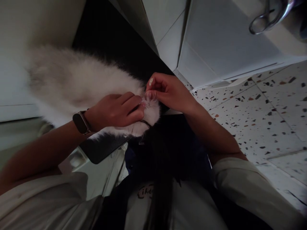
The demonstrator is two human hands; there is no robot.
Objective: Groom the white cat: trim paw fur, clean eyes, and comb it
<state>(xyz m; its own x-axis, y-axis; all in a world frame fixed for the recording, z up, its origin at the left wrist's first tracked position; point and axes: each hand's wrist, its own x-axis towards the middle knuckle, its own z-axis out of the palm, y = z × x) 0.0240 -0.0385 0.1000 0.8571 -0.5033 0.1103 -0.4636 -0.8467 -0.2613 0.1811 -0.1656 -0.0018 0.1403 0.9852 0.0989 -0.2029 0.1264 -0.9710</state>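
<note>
Black-banded left hand [117,110]: palm down, fingers curled, pinching white animal [72,80].
Right hand [174,92]: thumb and forefinger closed on its fur.
White animal: on black tabletop [103,25], lengthwise upper left to lower right.
Edges: 1 rounded corner, near side.
Room: tabletop extends beyond fur.

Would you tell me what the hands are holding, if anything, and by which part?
A fluffy white animal: the left hand holds what looks like its head; the right hand seems to pinch fur there.
</note>
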